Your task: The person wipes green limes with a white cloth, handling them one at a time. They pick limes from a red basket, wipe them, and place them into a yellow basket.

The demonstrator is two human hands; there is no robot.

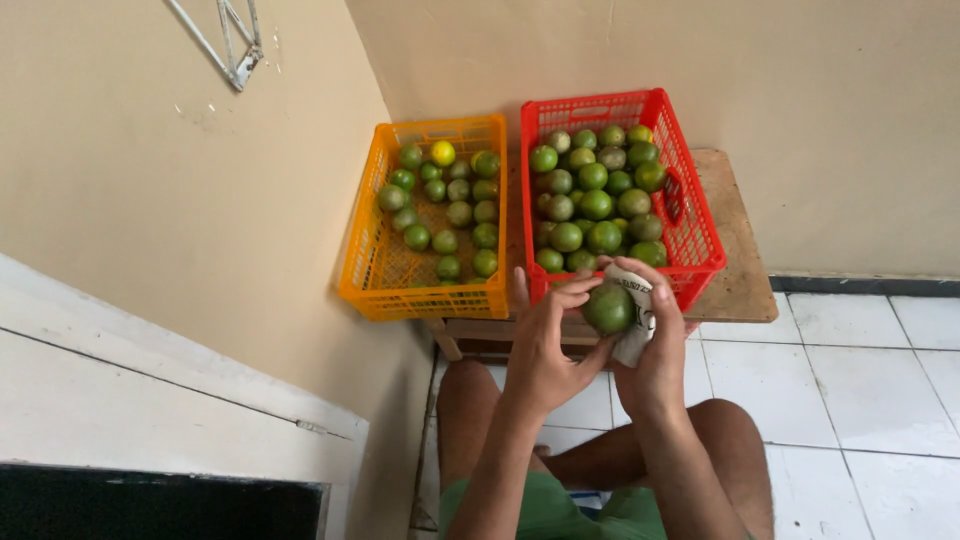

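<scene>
A round green citrus fruit (608,307) sits between both my hands, just in front of the red crate. My left hand (545,345) cups it from the left with fingers curled over its top. My right hand (655,350) presses a white cloth with dark print (638,300) against the fruit's right side. The red crate (700,235) holds several green fruits (597,205). The orange crate (370,270) to its left holds several smaller green fruits (458,213) and one yellow fruit (443,152).
Both crates rest on a low wooden board (740,270) set in a corner of beige walls. White floor tiles (860,380) spread to the right. My bare knees (470,390) and green shorts (560,510) are below the hands. A white ledge (150,390) runs at left.
</scene>
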